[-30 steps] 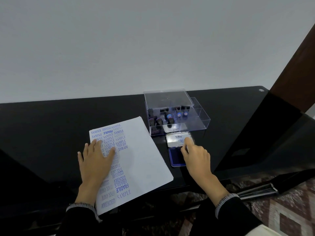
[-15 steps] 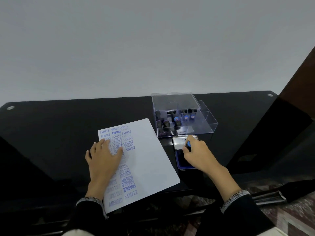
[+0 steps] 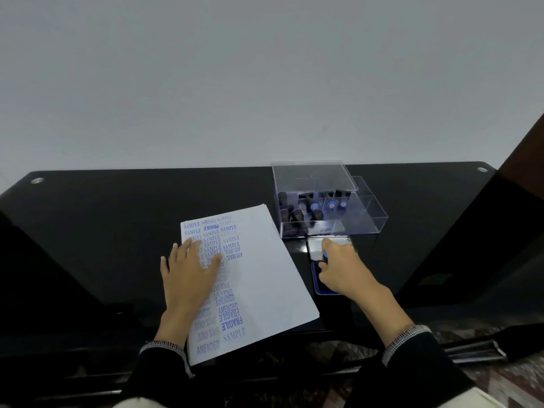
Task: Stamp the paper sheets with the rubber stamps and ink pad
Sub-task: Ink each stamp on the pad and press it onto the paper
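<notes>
Your right hand (image 3: 338, 270) now pinches a blue-topped stamp (image 3: 325, 255) down onto the ink pad (image 3: 319, 279), no longer empty, while your left hand (image 3: 190, 273) stays spread flat on the paper sheets (image 3: 265, 278), so printing comes next.

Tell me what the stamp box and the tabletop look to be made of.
Stamp box: clear hard plastic, probably acrylic; the stamps show through its walls and lid. Tabletop: glossy black, likely glass or lacquer; it mirrors the box faintly.
</notes>
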Demonstrator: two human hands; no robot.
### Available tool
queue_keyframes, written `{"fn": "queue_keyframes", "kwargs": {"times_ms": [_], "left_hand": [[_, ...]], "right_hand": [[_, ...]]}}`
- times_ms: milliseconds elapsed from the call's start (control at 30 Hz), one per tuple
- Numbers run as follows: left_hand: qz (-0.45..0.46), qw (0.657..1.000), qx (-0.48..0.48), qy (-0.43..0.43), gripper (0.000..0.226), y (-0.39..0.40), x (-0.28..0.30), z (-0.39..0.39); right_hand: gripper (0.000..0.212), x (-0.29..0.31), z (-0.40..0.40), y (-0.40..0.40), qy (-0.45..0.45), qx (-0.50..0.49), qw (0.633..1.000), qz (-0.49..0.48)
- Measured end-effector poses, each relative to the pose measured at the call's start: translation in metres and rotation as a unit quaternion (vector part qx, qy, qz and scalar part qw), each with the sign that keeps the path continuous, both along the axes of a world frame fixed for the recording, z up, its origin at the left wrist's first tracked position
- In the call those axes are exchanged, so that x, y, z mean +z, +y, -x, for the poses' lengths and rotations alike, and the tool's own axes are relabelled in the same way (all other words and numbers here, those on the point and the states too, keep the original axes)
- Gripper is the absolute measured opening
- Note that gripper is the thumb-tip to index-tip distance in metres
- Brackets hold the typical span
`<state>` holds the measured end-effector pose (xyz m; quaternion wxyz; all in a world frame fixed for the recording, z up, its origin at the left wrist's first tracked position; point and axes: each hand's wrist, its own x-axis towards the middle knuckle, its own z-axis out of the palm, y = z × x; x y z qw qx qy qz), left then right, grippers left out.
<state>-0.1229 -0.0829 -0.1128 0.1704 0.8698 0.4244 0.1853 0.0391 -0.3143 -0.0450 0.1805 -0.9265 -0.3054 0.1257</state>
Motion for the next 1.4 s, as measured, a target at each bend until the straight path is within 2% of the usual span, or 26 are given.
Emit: {"fn": "queue_keyframes", "kwargs": {"times_ms": [133, 267, 367, 433, 500, 567, 633, 733, 1033, 1400], "left_hand": [[0.012, 1.000, -0.008, -0.014, 0.064, 0.000, 0.001, 0.002], [0.049, 0.996, -0.026, -0.076, 0.043, 0.004, 0.004, 0.005], [0.071, 0.991, -0.055, -0.104, 0.031, 0.009, 0.007, 0.010], [0.091, 0.984, -0.079, -0.131, 0.030, 0.007, 0.008, 0.015], [0.093, 0.977, -0.118, -0.150, 0.028, 0.004, 0.006, 0.022], [0.088, 0.974, -0.148, -0.145, 0.024, -0.001, 0.005, 0.026], [0.091, 0.975, -0.157, -0.131, 0.022, -0.003, 0.005, 0.028], [0.098, 0.977, -0.151, -0.116, 0.021, -0.002, 0.008, 0.027], [0.071, 0.979, -0.150, -0.119, 0.022, 0.006, 0.003, 0.021], [0.057, 0.978, -0.159, -0.122, 0.021, 0.006, 0.002, 0.020]], "right_hand": [[0.018, 0.002, 0.011, 0.007, -0.056, 0.006, 0.998, 0.033], [0.020, 0.005, 0.005, 0.006, -0.012, -0.012, 1.000, 0.014], [0.017, 0.007, 0.014, 0.015, 0.013, 0.010, 0.997, -0.073], [0.012, 0.011, 0.029, 0.031, 0.085, 0.042, 0.984, -0.152], [0.015, 0.011, 0.042, 0.051, 0.139, 0.080, 0.969, -0.188], [0.017, 0.007, 0.050, 0.071, 0.143, 0.105, 0.962, -0.209], [0.018, 0.001, 0.051, 0.088, 0.109, 0.120, 0.961, -0.224], [0.016, -0.004, 0.048, 0.106, 0.071, 0.145, 0.965, -0.205], [0.015, -0.011, 0.047, 0.128, 0.035, 0.200, 0.970, -0.131], [0.013, -0.026, 0.047, 0.131, 0.017, 0.184, 0.976, -0.117]]}}
